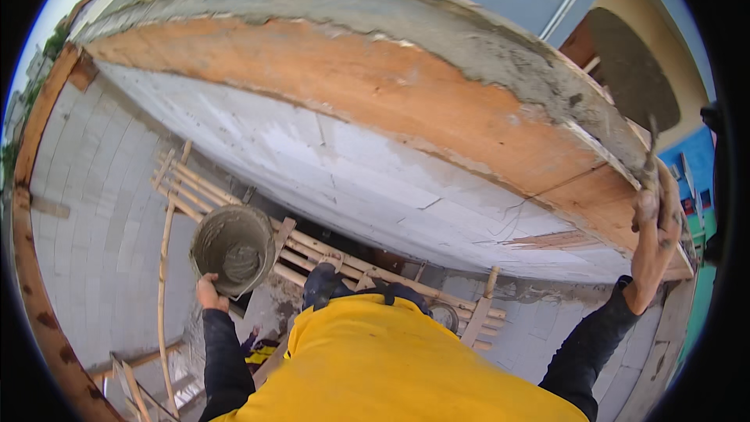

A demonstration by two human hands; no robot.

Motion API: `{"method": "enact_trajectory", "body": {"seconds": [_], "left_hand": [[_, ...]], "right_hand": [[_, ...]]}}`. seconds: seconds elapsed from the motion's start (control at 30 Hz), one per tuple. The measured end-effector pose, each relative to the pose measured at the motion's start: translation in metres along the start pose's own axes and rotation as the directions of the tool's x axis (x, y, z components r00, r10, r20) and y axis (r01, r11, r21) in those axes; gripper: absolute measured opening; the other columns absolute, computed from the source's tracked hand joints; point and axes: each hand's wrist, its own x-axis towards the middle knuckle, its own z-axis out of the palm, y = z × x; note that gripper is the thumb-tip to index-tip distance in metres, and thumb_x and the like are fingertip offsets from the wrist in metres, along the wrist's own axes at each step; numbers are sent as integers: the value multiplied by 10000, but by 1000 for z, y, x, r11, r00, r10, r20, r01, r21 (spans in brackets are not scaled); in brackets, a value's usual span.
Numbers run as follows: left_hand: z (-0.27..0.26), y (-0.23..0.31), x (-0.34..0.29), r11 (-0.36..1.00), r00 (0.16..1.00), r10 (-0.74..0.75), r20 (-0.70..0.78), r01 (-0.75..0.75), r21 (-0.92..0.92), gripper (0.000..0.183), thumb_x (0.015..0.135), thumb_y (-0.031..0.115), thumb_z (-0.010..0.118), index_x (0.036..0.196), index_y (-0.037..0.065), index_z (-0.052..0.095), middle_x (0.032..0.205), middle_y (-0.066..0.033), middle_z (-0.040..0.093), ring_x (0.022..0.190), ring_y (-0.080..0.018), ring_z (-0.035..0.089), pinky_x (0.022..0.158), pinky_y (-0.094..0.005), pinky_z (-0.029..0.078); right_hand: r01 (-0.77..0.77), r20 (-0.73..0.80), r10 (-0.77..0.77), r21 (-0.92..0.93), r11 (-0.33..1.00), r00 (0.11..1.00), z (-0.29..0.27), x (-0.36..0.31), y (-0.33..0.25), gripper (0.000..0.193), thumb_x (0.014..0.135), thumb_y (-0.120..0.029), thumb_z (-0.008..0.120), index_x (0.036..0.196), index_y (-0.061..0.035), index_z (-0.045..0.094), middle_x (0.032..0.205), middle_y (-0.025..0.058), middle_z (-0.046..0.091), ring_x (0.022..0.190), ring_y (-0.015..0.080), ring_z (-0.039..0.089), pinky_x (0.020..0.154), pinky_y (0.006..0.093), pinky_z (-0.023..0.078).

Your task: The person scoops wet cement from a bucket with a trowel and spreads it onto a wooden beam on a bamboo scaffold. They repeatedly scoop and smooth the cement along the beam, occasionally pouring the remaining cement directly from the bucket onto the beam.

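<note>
Below the mortared ledge [484, 47], left fingers [208, 294] grip the bucket [233, 248]; right fingers [655, 227] clamp a trowel [633, 70].

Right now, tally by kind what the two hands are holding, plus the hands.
Hands: 2, left hand and right hand
Mortar bucket: 1, the grey bucket, gripped at its rim by the left hand
Trowel: 1, the trowel, its blade coated with mortar, in the right hand
Total: 4

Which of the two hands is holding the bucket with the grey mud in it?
The left hand holds the round bucket of wet grey mortar by its rim, low down. The right hand is raised at the orange board's edge, gripping a thin tool instead.
</note>
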Motion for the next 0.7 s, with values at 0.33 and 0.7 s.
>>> {"method": "enact_trajectory", "body": {"seconds": [0.33,0.7], "left_hand": [[-81,-105,123,975,915,-152,-374,76,-210,513,771,-25,633,1270,21,520,1225,-178,585,970,-356,631,827,-541,564],[20,-201,372,903,968,-159,-193,63,-426,337,861,-40,630,1186,1,549,1075,-158,679,920,-309,678,837,-452,585]], "right_hand": [[-610,888,2,314,728,460,189,-87,-16,570,1008,-458,666,1278,41,609,675,26,566,528,93,487,470,258,367],[-525,805,590,-531,665,-66,466,-172,11,283,1049,-296,609,1134,-29,649,652,-3,566,519,89,507,449,262,412]]}}
